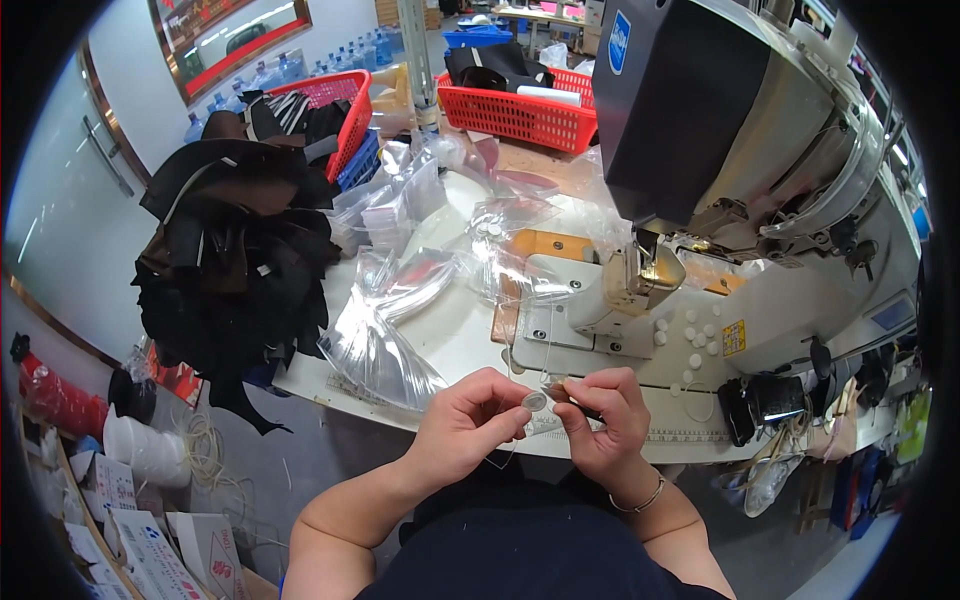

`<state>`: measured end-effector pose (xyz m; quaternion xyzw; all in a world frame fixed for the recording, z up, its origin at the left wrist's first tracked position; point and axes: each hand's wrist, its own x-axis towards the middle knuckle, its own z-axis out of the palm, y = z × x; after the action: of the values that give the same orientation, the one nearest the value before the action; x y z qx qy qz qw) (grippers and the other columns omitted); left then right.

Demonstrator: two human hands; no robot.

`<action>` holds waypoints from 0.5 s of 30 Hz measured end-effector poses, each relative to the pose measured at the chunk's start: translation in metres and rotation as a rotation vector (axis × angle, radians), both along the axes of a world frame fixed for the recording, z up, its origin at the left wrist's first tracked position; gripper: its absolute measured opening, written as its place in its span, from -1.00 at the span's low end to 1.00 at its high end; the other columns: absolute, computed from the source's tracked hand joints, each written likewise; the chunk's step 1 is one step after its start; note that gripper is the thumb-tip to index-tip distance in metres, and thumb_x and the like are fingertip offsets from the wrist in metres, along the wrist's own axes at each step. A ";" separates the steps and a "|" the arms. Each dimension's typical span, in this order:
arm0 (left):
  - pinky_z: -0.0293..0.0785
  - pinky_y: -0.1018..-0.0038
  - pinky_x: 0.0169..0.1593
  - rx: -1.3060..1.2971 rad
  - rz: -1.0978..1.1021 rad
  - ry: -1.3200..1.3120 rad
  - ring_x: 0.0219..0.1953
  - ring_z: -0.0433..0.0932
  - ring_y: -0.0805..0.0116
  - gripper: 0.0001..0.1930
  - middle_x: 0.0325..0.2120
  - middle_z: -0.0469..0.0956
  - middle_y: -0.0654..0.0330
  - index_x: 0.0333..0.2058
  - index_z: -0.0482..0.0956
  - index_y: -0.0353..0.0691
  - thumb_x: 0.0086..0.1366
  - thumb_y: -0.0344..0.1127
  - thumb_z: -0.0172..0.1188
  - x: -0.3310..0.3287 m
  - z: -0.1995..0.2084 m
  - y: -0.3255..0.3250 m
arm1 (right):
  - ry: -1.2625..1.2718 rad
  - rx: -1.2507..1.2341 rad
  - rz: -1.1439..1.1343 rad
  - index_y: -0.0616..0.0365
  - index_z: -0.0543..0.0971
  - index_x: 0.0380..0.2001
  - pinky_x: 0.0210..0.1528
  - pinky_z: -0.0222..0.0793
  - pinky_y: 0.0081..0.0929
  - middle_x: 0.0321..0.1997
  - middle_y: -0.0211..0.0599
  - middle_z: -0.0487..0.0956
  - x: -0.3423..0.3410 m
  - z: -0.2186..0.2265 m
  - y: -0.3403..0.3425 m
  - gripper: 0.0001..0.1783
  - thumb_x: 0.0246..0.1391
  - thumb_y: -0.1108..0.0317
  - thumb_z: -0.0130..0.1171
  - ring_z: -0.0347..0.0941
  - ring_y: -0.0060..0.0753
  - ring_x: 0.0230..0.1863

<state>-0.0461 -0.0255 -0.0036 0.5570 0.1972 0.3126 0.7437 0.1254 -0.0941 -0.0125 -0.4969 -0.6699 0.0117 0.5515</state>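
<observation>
Close to the table's front edge, my left hand (475, 420) pinches a small round, pale metallic disc (535, 401), which looks like a bobbin, between thumb and fingertips. Just to its right, my right hand (608, 418) is closed on a small dark metal piece (560, 389); its exact kind is too small to make out. The two sets of fingertips nearly meet. A thin thread hangs below the left fingers. Beyond my hands stands the sewing machine (680, 110), its metal arm end (640, 280) over a plate on the white table (420, 315).
Several small white discs (696, 340) lie right of the machine's plate. Clear plastic bags (385, 340) cover the table's left part. Black fabric pieces (240, 250) hang over its left edge. Red baskets (520, 115) stand behind. Boxes (150, 550) and a white thread cone (145, 450) are lower left.
</observation>
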 end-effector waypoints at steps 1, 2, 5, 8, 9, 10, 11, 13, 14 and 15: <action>0.40 0.66 -0.30 -0.002 0.002 0.000 -0.40 0.44 0.61 -0.87 -0.39 0.44 0.30 -0.26 0.46 -0.32 0.20 -0.48 0.08 0.000 0.000 -0.001 | 0.000 -0.002 0.002 0.27 0.47 -0.36 -0.45 0.48 -0.61 -0.39 -0.21 0.39 0.000 0.000 0.000 -0.79 -0.11 0.48 0.25 0.48 -0.41 -0.43; 0.39 0.66 -0.30 0.001 0.002 0.002 -0.40 0.44 0.61 -0.88 -0.39 0.44 0.30 -0.26 0.46 -0.32 0.20 -0.49 0.08 -0.001 0.001 -0.001 | -0.008 -0.001 -0.003 0.27 0.47 -0.36 -0.45 0.48 -0.61 -0.39 -0.21 0.39 0.000 0.000 0.000 -0.79 -0.11 0.48 0.25 0.48 -0.41 -0.43; 0.39 0.66 -0.29 0.008 0.003 0.004 -0.39 0.43 0.62 -0.88 -0.39 0.43 0.29 -0.27 0.46 -0.32 0.20 -0.50 0.08 -0.001 -0.001 -0.001 | -0.019 -0.002 -0.006 0.27 0.47 -0.36 -0.44 0.48 -0.61 -0.38 -0.20 0.40 -0.001 0.001 0.000 -0.79 -0.12 0.49 0.25 0.48 -0.41 -0.43; 0.39 0.66 -0.33 0.036 0.027 -0.018 -0.43 0.42 0.63 -0.89 -0.41 0.44 0.30 -0.29 0.47 -0.33 0.19 -0.49 0.09 0.002 -0.004 -0.002 | -0.026 0.012 -0.014 0.27 0.48 -0.37 -0.46 0.45 -0.62 -0.38 -0.20 0.40 -0.001 -0.001 -0.001 -0.81 -0.10 0.48 0.24 0.46 -0.41 -0.45; 0.39 0.66 -0.38 0.059 0.056 -0.039 -0.46 0.42 0.64 -0.90 -0.43 0.44 0.31 -0.31 0.48 -0.33 0.18 -0.49 0.11 0.003 -0.004 -0.002 | -0.027 0.027 -0.017 0.27 0.48 -0.38 -0.49 0.42 -0.64 -0.38 -0.20 0.40 -0.001 -0.002 0.000 -0.82 -0.07 0.45 0.23 0.44 -0.42 -0.48; 0.39 0.66 -0.38 0.060 0.057 -0.039 -0.46 0.42 0.64 -0.90 -0.43 0.44 0.31 -0.31 0.48 -0.33 0.18 -0.49 0.11 0.002 -0.004 -0.001 | -0.027 0.028 -0.016 0.27 0.48 -0.38 -0.49 0.42 -0.64 -0.38 -0.20 0.40 0.001 0.000 -0.001 -0.82 -0.07 0.45 0.23 0.44 -0.42 -0.48; 0.37 0.66 -0.45 0.174 0.104 0.105 -0.51 0.41 0.65 -0.92 -0.47 0.45 0.31 -0.34 0.50 -0.30 0.16 -0.47 0.13 0.002 -0.005 -0.001 | -0.107 0.099 -0.067 0.24 0.48 -0.36 -0.52 0.38 -0.64 -0.39 -0.23 0.41 0.005 0.006 -0.005 -0.77 -0.11 0.42 0.26 0.42 -0.42 -0.48; 0.26 0.66 -0.63 0.587 0.243 0.256 -0.66 0.37 0.61 -0.93 -0.55 0.46 0.31 -0.42 0.55 -0.21 0.08 -0.45 0.22 0.005 0.001 0.002 | -0.147 0.221 -0.176 0.21 0.46 -0.32 -0.56 0.30 -0.66 -0.40 -0.25 0.41 0.019 0.015 -0.018 -0.71 -0.09 0.32 0.27 0.37 -0.43 -0.48; 0.25 0.66 -0.62 0.864 0.354 0.221 -0.66 0.38 0.56 -0.89 -0.54 0.46 0.30 -0.41 0.56 -0.18 0.02 -0.47 0.24 0.007 -0.007 0.007 | -0.104 0.268 -0.231 0.21 0.44 -0.31 -0.57 0.26 -0.68 -0.40 -0.24 0.40 0.025 0.017 -0.026 -0.69 -0.04 0.25 0.24 0.34 -0.44 -0.50; 0.23 0.66 -0.62 1.141 0.462 0.184 -0.65 0.39 0.52 -0.84 -0.53 0.47 0.30 -0.40 0.57 -0.15 -0.03 -0.49 0.26 0.008 -0.016 0.011 | 0.011 0.304 -0.290 0.23 0.38 -0.30 -0.55 0.17 -0.65 -0.42 -0.22 0.34 0.024 0.021 -0.030 -0.61 0.09 0.07 0.05 0.21 -0.54 -0.51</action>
<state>-0.0382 -0.0147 -0.0193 0.8343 0.1778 0.4723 0.2219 0.1497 -0.1242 0.0084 -0.4990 -0.5825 -0.1663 0.6197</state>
